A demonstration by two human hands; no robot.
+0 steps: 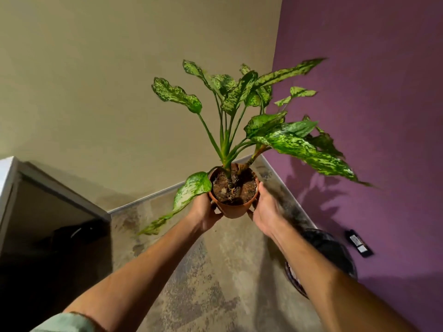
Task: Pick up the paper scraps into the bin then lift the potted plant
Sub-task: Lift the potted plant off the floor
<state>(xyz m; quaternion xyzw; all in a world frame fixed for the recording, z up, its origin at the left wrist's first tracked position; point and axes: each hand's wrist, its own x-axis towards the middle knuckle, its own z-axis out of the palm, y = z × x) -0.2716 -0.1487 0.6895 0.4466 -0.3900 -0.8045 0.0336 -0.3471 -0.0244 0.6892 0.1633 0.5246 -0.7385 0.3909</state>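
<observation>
Lifting step in hand: the left hand and right hand clasp the pot between them, plant aloft above the floor; next calls for steady, level holding.

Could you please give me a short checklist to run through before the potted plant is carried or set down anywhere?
1. Grip on both sides: ok. The left hand and the right hand clasp opposite sides of the round terracotta plastic pot.
2. Pot clear of the floor: ok. It is held up above the mottled stone floor.
3. Pot upright: cannot tell; the wide-angle view distorts the tilt.
4. Soil staying in: ok. The brown soil sits below the rim, with none seen spilling.
5. Leaves clear: ok. The speckled green leaves touch neither wall.
6. Scraps binned: cannot tell. The dark round bin is half hidden behind the right arm.
</observation>
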